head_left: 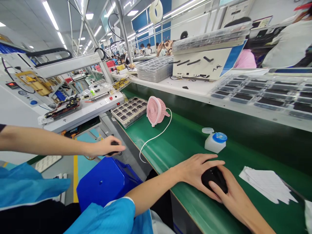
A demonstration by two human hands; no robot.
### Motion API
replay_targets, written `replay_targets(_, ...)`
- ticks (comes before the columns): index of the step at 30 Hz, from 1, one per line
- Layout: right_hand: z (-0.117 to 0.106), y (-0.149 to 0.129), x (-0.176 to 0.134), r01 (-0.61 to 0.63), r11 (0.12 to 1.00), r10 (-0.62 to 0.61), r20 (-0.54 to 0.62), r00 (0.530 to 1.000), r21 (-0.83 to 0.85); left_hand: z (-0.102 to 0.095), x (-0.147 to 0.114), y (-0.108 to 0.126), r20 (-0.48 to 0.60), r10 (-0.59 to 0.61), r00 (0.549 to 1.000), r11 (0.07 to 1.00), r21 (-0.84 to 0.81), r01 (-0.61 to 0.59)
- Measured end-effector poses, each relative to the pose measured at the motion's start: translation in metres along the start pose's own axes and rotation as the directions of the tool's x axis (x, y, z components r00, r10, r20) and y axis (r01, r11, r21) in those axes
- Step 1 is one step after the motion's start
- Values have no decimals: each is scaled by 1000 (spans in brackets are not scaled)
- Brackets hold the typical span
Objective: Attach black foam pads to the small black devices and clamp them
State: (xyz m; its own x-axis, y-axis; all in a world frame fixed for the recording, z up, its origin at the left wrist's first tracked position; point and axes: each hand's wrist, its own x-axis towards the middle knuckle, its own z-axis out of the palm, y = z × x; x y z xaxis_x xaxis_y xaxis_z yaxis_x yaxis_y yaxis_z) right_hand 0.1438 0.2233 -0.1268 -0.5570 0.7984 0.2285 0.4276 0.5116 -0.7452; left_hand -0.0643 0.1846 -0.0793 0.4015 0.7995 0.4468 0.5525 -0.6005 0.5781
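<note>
The left hand (195, 171) is laid over the far left side of a rounded black object (214, 178), its fingers spread and curved against it. The right hand (230, 195) is brought in from the near right, with its fingers pressed on the near side of the same object, so that the object is held between the two hands. The object is rested on the green belt (190, 139), near its near edge.

Just beyond the hands, a small white bottle (214, 142) with a blue cap is stood upright on the belt. To the right, a sheet of white paper (266, 183) is laid flat. Farther left, a pink fan (155, 111) is stood on the belt, and its white cord (156, 136) is trailed toward the near edge. Behind the fan, a stack of trays (129, 111) with dark parts is seen.

To the left, off the belt, a small dark item is gripped by another person's hand (106, 149), above a blue stool (104, 182). On the far white shelf (195, 89), more clear trays (263, 94) are set out.
</note>
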Motion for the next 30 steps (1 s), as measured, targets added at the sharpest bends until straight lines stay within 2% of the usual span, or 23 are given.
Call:
replay_targets(3, -3, 2, 2, 27, 999, -26, -45, 999, 31, -4, -4, 15, -30, 26, 999, 996, 87, -24)
replay_targets(6, -5, -1, 4, 33, 997, -27, -87, 996, 71, -9, -13, 37, -15, 59, 998, 991, 122, -57)
replay_targets(10, -9, -16, 4, 34, 993, -24, -90, 996, 117, -14, -37, 64, -73, 214, 974, 972, 116, -205)
replay_targets(12, -11, -20, 5, 47, 989, -36, -79, 996, 142, -14, -51, 67, -118, 236, 965, 967, 128, -221)
replay_targets(18, -15, -24, 6, 3, 987, 1, -27, 1000, 159, -7, -85, 60, -165, 148, 975, 976, 186, -116)
replay_targets(22, -17, -27, 5, -5, 986, 8, -20, 1000, 167, -8, -92, 58, -155, 106, 982, 974, 216, -71)
replay_targets(25, -18, -28, 6, -13, 986, 16, -16, 1000, 169, -12, -92, 57, -198, 51, 979, 973, 230, -4)
replay_targets(28, -18, -29, 6, -25, 986, 28, -16, 999, 166, -21, -87, 50, -294, -58, 954, 971, 207, 123)
replay_targets(30, -18, -29, 6, -31, 986, 34, -17, 999, 167, -31, -80, 39, -366, -136, 920, 962, 173, 210)
